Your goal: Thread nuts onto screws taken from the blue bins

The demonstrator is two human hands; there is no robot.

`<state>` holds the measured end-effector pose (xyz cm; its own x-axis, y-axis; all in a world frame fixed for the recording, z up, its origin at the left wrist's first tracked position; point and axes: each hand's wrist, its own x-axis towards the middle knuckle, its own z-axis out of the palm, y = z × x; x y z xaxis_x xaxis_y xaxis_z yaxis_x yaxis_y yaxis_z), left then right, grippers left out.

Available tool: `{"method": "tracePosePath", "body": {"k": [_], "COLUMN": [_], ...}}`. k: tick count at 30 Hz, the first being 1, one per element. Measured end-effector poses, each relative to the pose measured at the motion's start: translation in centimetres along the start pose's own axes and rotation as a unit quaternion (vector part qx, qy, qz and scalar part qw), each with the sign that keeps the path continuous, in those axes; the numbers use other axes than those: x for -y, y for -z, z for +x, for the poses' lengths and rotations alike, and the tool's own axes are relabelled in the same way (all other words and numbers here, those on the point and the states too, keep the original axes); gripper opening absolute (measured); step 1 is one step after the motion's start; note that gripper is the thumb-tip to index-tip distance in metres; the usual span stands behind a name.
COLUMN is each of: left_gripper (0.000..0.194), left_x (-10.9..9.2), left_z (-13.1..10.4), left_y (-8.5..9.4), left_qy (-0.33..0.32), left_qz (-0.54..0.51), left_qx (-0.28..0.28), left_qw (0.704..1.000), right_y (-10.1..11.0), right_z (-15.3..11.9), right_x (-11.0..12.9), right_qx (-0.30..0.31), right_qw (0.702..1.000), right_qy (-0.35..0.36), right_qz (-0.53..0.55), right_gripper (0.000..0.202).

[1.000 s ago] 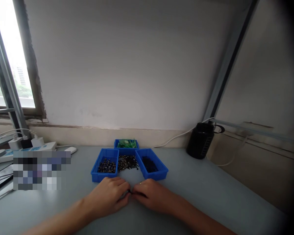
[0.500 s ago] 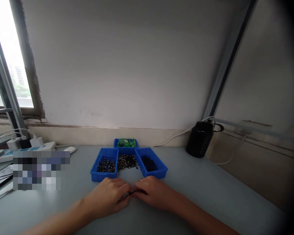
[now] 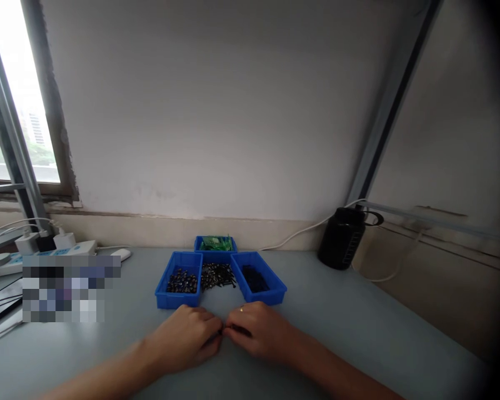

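Note:
My left hand [image 3: 191, 336] and my right hand [image 3: 260, 332] meet low in the middle of the head view, fingertips almost touching. Each is closed in a pinch around a small dark piece [image 3: 222, 331], mostly covered by the fingers; its kind cannot be made out. Just beyond my left hand stands a blue bin [image 3: 177, 300] with many small shiny metal parts [image 3: 182, 281]. Another blue bin [image 3: 276, 296], holding dark small parts [image 3: 254, 279], is beyond my right hand. Loose metal and black screw-like parts [image 3: 218, 275] lie heaped on the table between these bins.
Behind the heap, a third blue bin [image 3: 216, 256] holds green packets [image 3: 215, 243]. A black bottle [image 3: 341, 239] stands at the right near the wall. On the left are a power strip [image 3: 77, 251] with plugs and cables, a white mouse [image 3: 123, 254] and a blurred-out patch.
My fingertips have closed in slightly around the small dark piece, which shows less now. My right hand has turned a little. The whole view has shifted slightly.

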<state>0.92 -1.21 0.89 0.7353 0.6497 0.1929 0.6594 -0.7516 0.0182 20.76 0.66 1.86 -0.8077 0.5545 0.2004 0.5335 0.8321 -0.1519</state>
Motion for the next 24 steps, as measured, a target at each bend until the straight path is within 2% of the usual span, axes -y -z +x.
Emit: {"method": "tracePosePath", "body": {"k": [9, 19, 24], "left_gripper": [0.008, 0.012, 0.013], "left_x": [0.3, 0.0, -0.1], "left_z": [0.0, -0.2, -0.2], "left_y": [0.6, 0.4, 0.4], "left_qy": [0.045, -0.049, -0.055], "left_qz": [0.002, -0.034, -0.033], "left_qx": [-0.041, -0.059, -0.067], "left_qw": [0.998, 0.997, 0.996], "right_y": [0.2, -0.8, -0.5], "right_z": [0.1, 0.2, 0.2], "right_x": [-0.2, -0.6, -0.5], "right_qx": [0.007, 0.024, 0.031], "right_qw": [0.998, 0.995, 0.994], "right_qy": [-0.039, -0.045, -0.046], "right_qz": [0.041, 0.091, 0.095], "right_gripper": [0.017, 0.016, 0.015]}}
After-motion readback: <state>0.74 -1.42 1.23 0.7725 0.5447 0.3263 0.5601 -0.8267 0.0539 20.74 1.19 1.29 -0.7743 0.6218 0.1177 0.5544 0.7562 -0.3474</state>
